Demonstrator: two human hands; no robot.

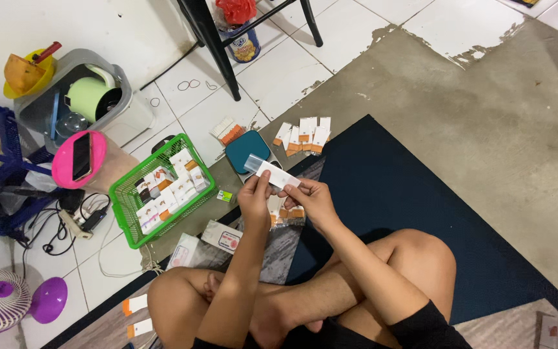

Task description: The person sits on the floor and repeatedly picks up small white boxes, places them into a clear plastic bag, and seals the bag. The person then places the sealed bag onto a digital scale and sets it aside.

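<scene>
Floor-level view: seated on a dark mat, I pinch a small white packet with both hands, left hand and right hand closed on its ends—apparently light, flexible, best gripped by edges—above a teal scale.
</scene>
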